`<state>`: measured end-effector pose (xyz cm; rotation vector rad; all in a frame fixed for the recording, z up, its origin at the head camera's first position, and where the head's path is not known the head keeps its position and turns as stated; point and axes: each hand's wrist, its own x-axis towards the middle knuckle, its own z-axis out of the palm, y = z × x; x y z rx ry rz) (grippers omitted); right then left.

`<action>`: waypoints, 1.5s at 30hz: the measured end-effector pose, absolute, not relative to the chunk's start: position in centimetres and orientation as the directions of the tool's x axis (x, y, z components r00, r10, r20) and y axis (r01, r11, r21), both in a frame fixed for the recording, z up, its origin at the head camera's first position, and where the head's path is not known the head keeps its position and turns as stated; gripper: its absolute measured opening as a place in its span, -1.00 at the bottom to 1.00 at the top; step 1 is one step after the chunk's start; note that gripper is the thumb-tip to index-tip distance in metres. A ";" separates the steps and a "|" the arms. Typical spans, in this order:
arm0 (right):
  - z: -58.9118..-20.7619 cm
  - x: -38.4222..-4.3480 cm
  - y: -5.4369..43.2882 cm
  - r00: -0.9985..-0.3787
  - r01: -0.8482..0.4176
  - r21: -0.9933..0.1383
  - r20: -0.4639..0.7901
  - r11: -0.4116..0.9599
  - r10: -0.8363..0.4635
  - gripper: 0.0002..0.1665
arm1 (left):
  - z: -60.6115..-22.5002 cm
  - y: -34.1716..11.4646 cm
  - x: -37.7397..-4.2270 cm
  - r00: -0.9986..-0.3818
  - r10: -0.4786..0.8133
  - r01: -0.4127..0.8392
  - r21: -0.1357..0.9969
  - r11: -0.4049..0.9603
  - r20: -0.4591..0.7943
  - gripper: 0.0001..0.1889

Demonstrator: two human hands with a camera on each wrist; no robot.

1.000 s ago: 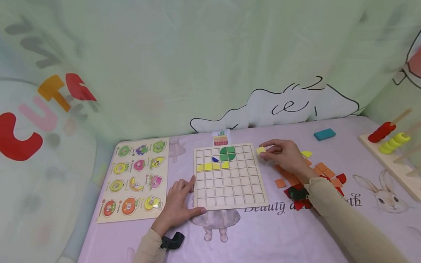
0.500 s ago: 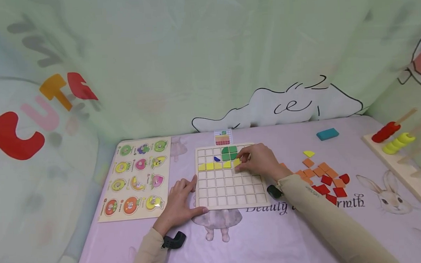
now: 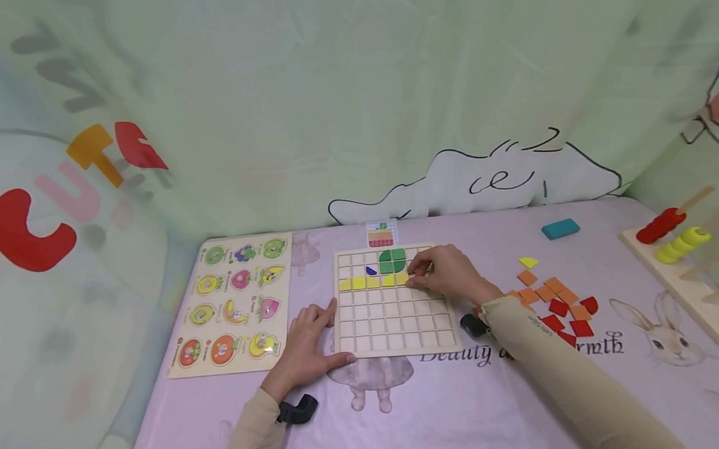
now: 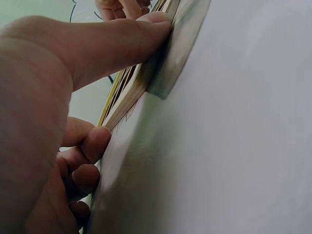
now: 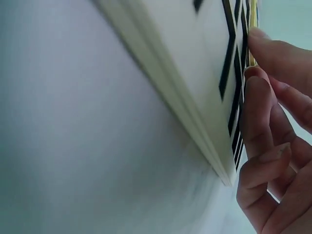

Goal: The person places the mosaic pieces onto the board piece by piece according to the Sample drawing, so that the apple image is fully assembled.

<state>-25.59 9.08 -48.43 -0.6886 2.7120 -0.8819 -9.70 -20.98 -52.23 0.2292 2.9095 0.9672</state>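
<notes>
A wooden grid board point(image 3: 399, 325) lies on the table, with a row of yellow tiles point(image 3: 359, 283), a green leaf-like group of tiles point(image 3: 392, 261) and a small dark blue tile point(image 3: 371, 271) in its cells. My right hand point(image 3: 446, 272) pinches a yellow tile point(image 3: 402, 278) between thumb and index finger at the right end of the yellow row. A sliver of yellow point(image 5: 253, 19) shows by the thumb in the right wrist view. My left hand point(image 3: 307, 342) holds the board's near left corner, thumb on the front edge and index finger on the left edge.
A small pattern card point(image 3: 382, 233) lies behind the board. Left stands a fruit puzzle board point(image 3: 231, 295). Loose orange tiles point(image 3: 554, 284), red tiles point(image 3: 581, 328) and one yellow piece point(image 3: 528, 263) lie right. Farther right are a teal block point(image 3: 560, 229) and a bead stand point(image 3: 697, 288).
My right hand has carried the yellow tile leftward from beside the board to the row's right end, and down into place there. The left hand has stayed at the board's corner.
</notes>
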 end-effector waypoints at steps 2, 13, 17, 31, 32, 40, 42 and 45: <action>-48.6 -25.7 9.0 -0.866 -0.380 -0.592 -0.044 0.711 -0.499 -0.77 | -52.2 -21.0 -9.7 -0.986 0.164 0.121 0.607 0.786 -0.016 0.15; -46.5 -26.7 14.6 -0.931 -0.256 -0.571 -0.073 0.780 -0.359 -0.61 | -52.5 -20.9 -9.8 -0.986 0.166 0.130 0.598 0.791 -0.006 0.15; -46.3 -27.3 19.5 -0.958 -0.163 -0.520 -0.121 0.838 -0.261 -0.45 | -52.3 -21.1 -9.8 -0.986 0.168 0.130 0.587 0.799 -0.010 0.16; -47.7 -26.9 26.6 -0.980 -0.020 -0.471 -0.164 0.882 -0.110 -0.64 | -52.4 -21.0 -9.7 -0.986 0.163 0.122 0.592 0.797 -0.017 0.15; -47.7 -26.9 26.6 -0.978 -0.016 -0.466 -0.175 0.885 -0.110 -0.65 | -52.4 -21.0 -9.7 -0.986 0.165 0.122 0.593 0.796 -0.019 0.15; -48.1 -26.4 26.2 -0.977 0.024 -0.491 -0.195 0.871 -0.083 -0.56 | -52.4 -21.0 -9.9 -0.985 0.173 0.130 0.588 0.798 -0.017 0.17; -48.3 -26.2 26.3 -0.981 0.023 -0.500 -0.179 0.866 -0.077 -0.52 | -52.3 -21.0 -9.9 -0.985 0.171 0.125 0.593 0.795 -0.020 0.16; -48.5 -26.1 26.4 -0.981 0.020 -0.520 -0.173 0.854 -0.083 -0.55 | -52.4 -21.0 -9.8 -0.986 0.168 0.123 0.597 0.792 -0.019 0.15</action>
